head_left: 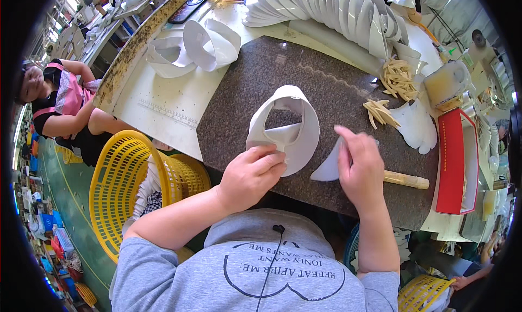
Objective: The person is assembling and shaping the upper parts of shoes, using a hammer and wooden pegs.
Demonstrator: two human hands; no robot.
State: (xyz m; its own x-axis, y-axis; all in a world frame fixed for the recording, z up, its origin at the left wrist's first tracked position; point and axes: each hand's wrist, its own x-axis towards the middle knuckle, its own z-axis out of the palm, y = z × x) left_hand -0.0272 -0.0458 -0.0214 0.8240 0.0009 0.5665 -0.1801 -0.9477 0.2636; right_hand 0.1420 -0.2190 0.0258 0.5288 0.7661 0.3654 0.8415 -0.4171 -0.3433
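Left hand (pixel 255 173) clamps the white upper (pixel 310 135): light pinch, no creases! Right of it, right hand (pixel 361 168) covers a curved piece (pixel 325 170), can't tell if gripped.

Pale curved piece (pixel 327 169); partly hidden behind right grip (pixel 361 168)

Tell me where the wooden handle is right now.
In the head view, the wooden handle lies on the dark stone slab, right of centre, between the right hand and the open red box.
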